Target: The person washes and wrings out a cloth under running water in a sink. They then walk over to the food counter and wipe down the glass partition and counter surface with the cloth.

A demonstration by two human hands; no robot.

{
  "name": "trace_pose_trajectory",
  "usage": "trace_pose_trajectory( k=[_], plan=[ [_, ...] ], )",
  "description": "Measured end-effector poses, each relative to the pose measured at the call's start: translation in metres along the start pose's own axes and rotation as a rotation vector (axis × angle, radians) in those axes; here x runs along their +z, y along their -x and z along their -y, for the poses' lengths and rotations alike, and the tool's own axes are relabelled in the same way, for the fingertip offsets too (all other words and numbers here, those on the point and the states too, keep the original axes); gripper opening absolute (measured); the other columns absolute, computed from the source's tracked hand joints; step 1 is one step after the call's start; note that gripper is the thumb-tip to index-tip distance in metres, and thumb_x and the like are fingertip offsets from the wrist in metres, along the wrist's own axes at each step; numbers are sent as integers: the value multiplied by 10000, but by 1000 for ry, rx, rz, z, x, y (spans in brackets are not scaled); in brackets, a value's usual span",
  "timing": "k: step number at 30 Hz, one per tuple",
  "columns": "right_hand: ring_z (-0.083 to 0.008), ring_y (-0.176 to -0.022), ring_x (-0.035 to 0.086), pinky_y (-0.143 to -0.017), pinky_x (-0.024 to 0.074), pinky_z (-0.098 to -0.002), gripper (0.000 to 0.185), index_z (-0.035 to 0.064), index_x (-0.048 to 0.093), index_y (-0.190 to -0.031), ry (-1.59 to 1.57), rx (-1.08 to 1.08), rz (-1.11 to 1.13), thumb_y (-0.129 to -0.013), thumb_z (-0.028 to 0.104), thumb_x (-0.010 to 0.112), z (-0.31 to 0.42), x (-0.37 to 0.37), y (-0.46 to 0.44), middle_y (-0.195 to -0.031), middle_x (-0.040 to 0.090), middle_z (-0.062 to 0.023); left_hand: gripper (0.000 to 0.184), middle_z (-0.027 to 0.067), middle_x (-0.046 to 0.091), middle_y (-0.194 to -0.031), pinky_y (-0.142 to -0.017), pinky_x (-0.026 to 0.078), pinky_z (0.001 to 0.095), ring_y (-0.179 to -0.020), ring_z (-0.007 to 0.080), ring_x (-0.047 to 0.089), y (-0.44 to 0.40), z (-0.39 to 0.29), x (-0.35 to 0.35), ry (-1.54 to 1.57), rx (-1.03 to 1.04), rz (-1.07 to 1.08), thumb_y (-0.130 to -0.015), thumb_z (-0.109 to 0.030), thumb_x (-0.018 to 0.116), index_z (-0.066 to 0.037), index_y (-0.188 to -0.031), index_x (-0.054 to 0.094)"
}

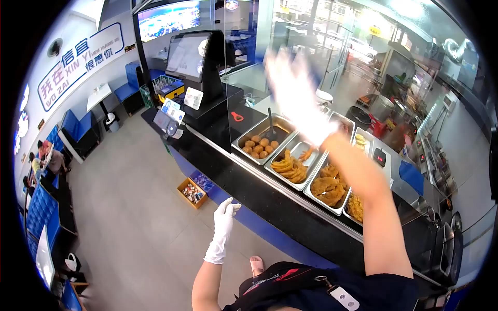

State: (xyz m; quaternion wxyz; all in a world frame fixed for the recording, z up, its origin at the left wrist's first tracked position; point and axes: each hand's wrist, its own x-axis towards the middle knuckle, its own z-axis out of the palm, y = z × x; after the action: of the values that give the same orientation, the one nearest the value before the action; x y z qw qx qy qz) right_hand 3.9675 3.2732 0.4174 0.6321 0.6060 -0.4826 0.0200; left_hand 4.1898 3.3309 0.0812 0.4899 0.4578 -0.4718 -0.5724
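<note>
My right hand (pixel 296 96), in a white glove and smeared by motion, is raised in front of the glass screen (pixel 249 67) above the food trays. Its fingers look stretched out, with no held thing visible; whether it touches the glass I cannot tell. My left hand (pixel 223 228), also in a white glove, hangs low beside the counter (pixel 249 184). Its fingers are loosely bent and apart, with nothing seen in them. Below my right hand, metal trays hold brown eggs (pixel 259 147), yellowish chicken feet (pixel 289 168) and brown fried pieces (pixel 329 189).
A touchscreen till (pixel 188 57) and a card stand (pixel 193 98) stand at the counter's far end. A red bottle opener (pixel 237 117) lies near the trays. On the floor sits a box of bottle caps (pixel 192 193). Blue seats (pixel 79 129) line the left; people sit at far left.
</note>
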Motion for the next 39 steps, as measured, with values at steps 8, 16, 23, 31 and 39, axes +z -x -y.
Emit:
trace_pose_trajectory(
  k=[8, 16, 23, 31, 39],
  plan=[
    [-358, -1267, 361, -1077, 278, -401, 548, 1, 351, -1342, -870, -57, 317, -827, 126, 492, 70, 60, 70, -1385, 350, -214, 314, 114, 674, -933, -779, 486, 268, -852, 164, 637, -40, -6, -37, -11, -19, -52, -939, -116, 432, 30, -1206, 513],
    [-259, -1102, 487, -954, 389, -427, 490, -19, 459, -1210, -26, 287, -290, -733, 72, 527, -102, 15, -100, -1133, 502, -143, 315, 128, 669, -972, -804, 484, 295, -903, 183, 633, -115, -26, -38, 30, -56, 88, -944, -132, 433, 2, -1220, 506],
    [-333, -1203, 429, -1031, 376, -396, 518, 5, 340, -1339, -764, -357, 409, -848, 96, 477, 94, 47, 82, -1340, 378, -215, 313, 148, 667, -960, -800, 492, 302, -890, 199, 643, -163, -43, -77, -10, -26, 280, -932, -133, 436, 1, -1199, 528],
    [-284, -1087, 499, -883, 406, -451, 440, 117, 520, -1215, 178, 334, -331, -776, 88, 544, -95, 2, -132, -1166, 546, -91, 315, 149, 663, -968, -802, 484, 306, -895, 201, 633, -205, -63, -126, -33, -32, 315, -942, -128, 426, 24, -1205, 511],
    [-246, -1100, 486, -952, 422, -423, 379, 95, 533, -1141, -401, -351, 194, -766, 115, 585, 57, 31, -73, -1224, 483, -119, 317, 150, 663, -961, -819, 483, 306, -896, 206, 635, -216, -64, -129, -14, -66, 446, -937, -138, 421, 17, -1195, 522]
  ],
)
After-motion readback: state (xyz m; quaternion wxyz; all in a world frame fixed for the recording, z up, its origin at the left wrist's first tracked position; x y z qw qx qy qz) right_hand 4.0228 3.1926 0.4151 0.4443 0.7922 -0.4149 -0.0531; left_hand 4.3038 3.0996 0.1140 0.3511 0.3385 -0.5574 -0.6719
